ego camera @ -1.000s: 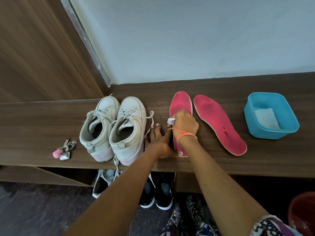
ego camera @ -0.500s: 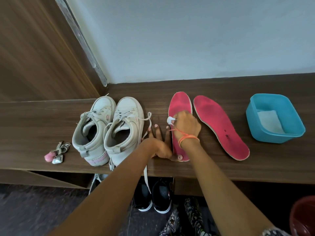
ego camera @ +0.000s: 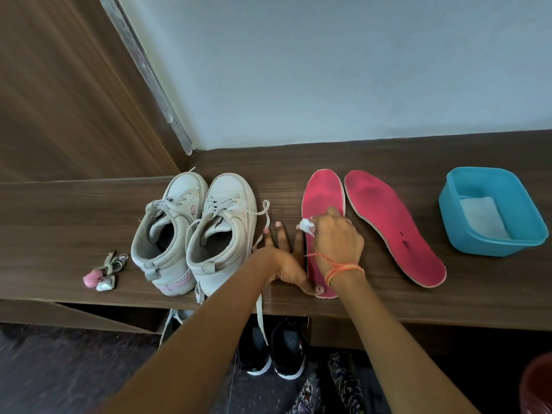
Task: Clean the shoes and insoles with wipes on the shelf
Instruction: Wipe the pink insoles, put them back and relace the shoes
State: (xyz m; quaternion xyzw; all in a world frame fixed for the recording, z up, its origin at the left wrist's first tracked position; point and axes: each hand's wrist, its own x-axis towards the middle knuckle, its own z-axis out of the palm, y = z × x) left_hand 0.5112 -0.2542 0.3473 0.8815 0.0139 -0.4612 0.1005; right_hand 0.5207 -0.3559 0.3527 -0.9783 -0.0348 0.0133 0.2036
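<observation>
The right hand (ego camera: pixel 337 243) is curled around a crumpled white wipe (ego camera: pixel 307 225), pressing it onto the near pink insole (ego camera: pixel 321 192) on the wooden shelf (ego camera: pixel 59 222). The left hand (ego camera: pixel 283 261) lies flat beside it with fingers spread, its thumb pinning the insole's heel. The white shoes (ego camera: pixel 194 228) stand just to the left

The middle of one pink insole (ego camera: pixel 321 192) is covered by the right hand (ego camera: pixel 337 237), and most of the wipe (ego camera: pixel 306 225) is buried in its curled fingers. The print on the other insole (ego camera: pixel 388 222) is too small to be read. A red vessel (ego camera: pixel 537 386) is cut off at the corner, and the black shoes (ego camera: pixel 286 354) are partly hidden under the shelf (ego camera: pixel 59 219)
</observation>
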